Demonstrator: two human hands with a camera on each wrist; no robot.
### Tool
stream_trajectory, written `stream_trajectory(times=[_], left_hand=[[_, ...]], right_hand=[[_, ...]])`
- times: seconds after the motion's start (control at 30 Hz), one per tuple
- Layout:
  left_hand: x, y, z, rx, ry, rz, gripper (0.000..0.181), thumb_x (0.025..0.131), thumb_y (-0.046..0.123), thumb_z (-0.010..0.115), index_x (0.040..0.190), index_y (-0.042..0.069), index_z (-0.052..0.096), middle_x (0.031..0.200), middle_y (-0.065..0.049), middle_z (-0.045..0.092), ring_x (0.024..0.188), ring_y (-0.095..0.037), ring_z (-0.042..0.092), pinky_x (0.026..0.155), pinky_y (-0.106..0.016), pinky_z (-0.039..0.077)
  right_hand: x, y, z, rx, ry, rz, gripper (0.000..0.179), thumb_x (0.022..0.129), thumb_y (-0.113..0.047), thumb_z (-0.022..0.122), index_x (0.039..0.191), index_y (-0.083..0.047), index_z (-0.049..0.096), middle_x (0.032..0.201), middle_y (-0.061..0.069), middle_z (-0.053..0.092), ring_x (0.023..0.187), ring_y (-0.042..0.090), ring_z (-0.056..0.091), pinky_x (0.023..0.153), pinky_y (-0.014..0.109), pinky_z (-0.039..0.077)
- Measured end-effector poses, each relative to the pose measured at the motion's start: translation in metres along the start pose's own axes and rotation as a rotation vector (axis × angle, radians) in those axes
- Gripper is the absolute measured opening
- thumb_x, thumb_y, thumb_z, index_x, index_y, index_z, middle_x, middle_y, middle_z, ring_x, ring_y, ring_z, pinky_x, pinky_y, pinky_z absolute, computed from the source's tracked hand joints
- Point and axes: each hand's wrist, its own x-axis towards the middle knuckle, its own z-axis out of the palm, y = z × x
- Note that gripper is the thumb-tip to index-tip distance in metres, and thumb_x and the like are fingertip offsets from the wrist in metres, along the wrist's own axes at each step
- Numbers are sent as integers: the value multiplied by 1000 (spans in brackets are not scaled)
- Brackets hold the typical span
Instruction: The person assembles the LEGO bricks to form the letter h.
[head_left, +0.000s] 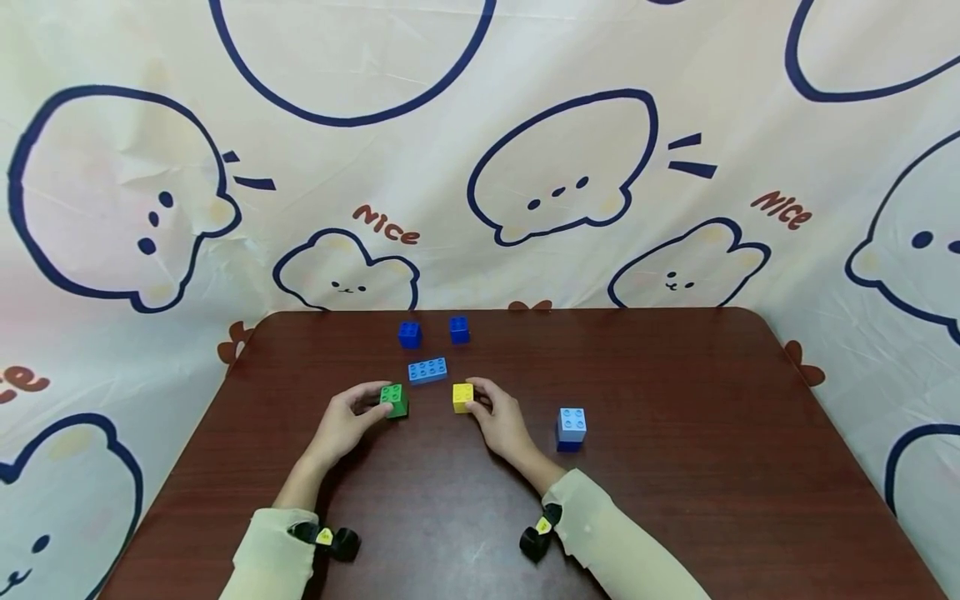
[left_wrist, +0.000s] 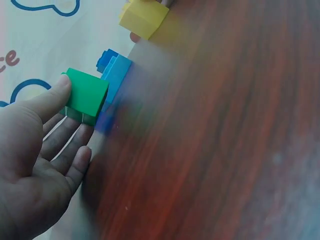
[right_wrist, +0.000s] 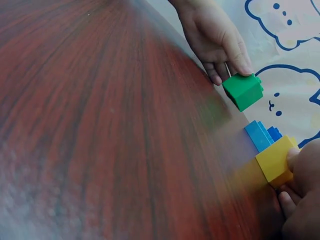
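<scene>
My left hand (head_left: 345, 427) pinches a green toy brick (head_left: 393, 402) between thumb and fingers. In the left wrist view the thumb presses one side of the green brick (left_wrist: 88, 95), with fingers behind and below it. A short way to the right, my right hand (head_left: 501, 423) holds a yellow brick (head_left: 462, 399) by its right side. The right wrist view shows the yellow brick (right_wrist: 277, 161) between thumb and fingers. Just beyond the gap between both hands lies a long light blue brick (head_left: 427, 372), studs up.
Two dark blue bricks (head_left: 409, 335) (head_left: 459, 331) stand near the far edge of the brown table (head_left: 675, 500). Right of my right hand, a light blue brick (head_left: 572, 422) sits on a dark blue one (head_left: 569, 447). A patterned cloth (head_left: 435, 167) hangs behind the table.
</scene>
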Motion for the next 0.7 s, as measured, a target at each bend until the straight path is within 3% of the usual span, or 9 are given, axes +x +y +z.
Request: stream_trajectory(times=[0.27,0.4,0.47,0.7], left_hand=[[-5,29,4,-37,7,28,38,98,10,69,134,-2,62,123,-20,67,112,-32,62,88,-22,51],[-6,53,5,-38,1,34,36,98,7,68,131,-6,63,122,-22,67,111,-32,62,90,-26,52],[-4,56,6,-37,-2,38,35,98,7,68,131,-5,63,122,-21,67,112,-31,62,91,-25,52],[13,37,17,-63,-6,55,38,97,14,71,133,1,64,125,-18,67,113,-30,62,96,-37,53]], right_hand=[[-1,2,1,6,2,-2,37,99,-3,64,136,-2,60,130,17,65,118,32,64,97,44,53],[-1,1,1,5,1,-1,37,99,-2,64,136,-1,60,130,18,65,119,33,63,97,44,53],[-1,0,1,8,4,-3,37,99,-2,64,135,-1,60,129,18,66,118,33,64,97,44,53],[-1,0,-1,13,-3,-9,37,99,-2,64,135,0,60,129,18,66,118,33,64,97,43,53]])
